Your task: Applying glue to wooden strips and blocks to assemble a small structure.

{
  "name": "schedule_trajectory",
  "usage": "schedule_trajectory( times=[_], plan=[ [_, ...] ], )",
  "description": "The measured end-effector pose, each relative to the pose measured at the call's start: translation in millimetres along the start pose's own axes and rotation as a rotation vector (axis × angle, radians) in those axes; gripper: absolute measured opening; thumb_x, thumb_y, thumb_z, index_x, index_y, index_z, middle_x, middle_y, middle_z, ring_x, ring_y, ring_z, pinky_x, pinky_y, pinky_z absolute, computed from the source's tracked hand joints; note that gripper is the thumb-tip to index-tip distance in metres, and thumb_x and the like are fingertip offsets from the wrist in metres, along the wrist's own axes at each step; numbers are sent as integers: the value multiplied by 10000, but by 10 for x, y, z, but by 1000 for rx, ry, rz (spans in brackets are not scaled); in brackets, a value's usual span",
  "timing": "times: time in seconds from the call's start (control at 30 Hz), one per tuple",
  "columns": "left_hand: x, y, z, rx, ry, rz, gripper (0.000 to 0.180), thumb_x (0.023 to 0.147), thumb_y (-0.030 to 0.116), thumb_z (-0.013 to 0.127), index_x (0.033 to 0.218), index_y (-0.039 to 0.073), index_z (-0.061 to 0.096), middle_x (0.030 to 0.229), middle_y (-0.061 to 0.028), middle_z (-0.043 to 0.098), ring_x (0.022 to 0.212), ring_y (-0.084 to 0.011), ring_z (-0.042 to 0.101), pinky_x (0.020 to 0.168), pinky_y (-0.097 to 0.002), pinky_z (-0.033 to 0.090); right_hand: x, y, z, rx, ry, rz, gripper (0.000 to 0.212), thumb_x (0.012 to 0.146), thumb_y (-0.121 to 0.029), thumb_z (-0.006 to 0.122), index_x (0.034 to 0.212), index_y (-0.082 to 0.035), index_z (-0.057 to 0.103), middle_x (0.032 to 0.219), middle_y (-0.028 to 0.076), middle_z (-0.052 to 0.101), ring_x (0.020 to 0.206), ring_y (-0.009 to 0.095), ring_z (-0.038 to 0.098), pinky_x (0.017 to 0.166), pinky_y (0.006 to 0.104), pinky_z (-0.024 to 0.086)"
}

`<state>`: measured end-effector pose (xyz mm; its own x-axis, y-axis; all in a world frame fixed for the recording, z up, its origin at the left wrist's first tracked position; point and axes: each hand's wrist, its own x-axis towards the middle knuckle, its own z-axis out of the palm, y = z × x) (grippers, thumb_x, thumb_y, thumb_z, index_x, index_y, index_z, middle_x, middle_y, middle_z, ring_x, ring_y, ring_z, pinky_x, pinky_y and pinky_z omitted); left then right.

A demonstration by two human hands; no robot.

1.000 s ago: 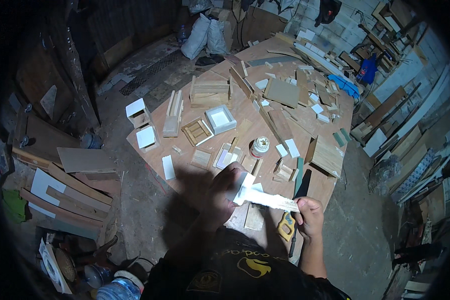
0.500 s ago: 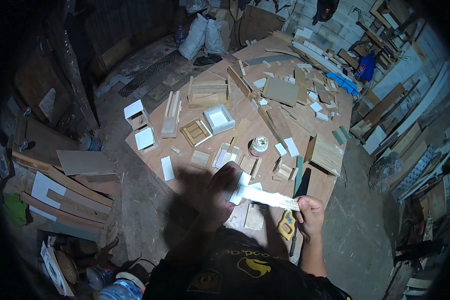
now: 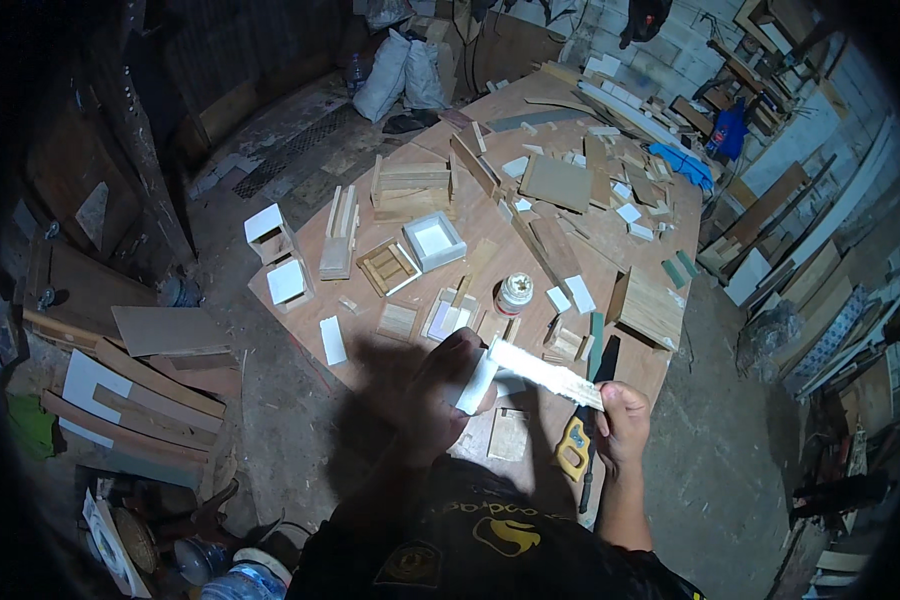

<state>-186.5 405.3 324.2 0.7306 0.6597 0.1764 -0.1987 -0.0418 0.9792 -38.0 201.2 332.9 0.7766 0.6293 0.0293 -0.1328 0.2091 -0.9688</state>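
My left hand [image 3: 436,388] is closed round a small white panel [image 3: 478,384], held tilted over the near edge of the table. Between the thumb and fingers of my right hand [image 3: 625,415] is the bare end of a flat wooden stick [image 3: 544,371]. Most of that stick is coated in something thick and white, and its far end meets the upper edge of the panel. Below my right hand lies a handsaw with a yellow handle [image 3: 573,449]. An open jar [image 3: 514,292] with whitish contents stands beyond my hands.
The plywood table [image 3: 305,245] bears a white square tray [image 3: 434,241], a wooden box [image 3: 644,310], white-topped boxes [image 3: 287,282] and many offcuts. Boards lean along the right wall. Plastic water bottles [image 3: 245,580] stand on the floor at lower left.
The stick's coated end has shifted up along the panel, from across its face to its upper edge. The panel has turned in my left hand and shows more of its face.
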Motion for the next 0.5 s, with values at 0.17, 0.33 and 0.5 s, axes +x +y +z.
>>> schedule_trajectory(
  times=[0.17,0.33,0.5],
  plan=[
    [41,213,11,43,-74,100,202,707,26,638,865,-13,517,818,-144,517,769,-314,551,684,-377,442,-80,-52,11,34,-113,63,227,918,-145,595,884,72,651,650,52,598,428,30,377,402,195,264],
    [90,247,10,321,-30,465,208,699,37,654,852,-5,520,798,-136,508,751,-305,546,662,-367,437,-24,-52,83,-49,-14,31,227,911,-150,604,864,66,657,632,45,587,433,36,386,402,194,262],
    [138,334,22,298,-8,586,267,656,21,683,866,-5,521,807,-130,503,742,-298,539,658,-364,436,-28,-90,39,7,-26,15,230,912,-153,602,860,64,659,630,40,584,423,33,377,399,196,262]
  ],
)
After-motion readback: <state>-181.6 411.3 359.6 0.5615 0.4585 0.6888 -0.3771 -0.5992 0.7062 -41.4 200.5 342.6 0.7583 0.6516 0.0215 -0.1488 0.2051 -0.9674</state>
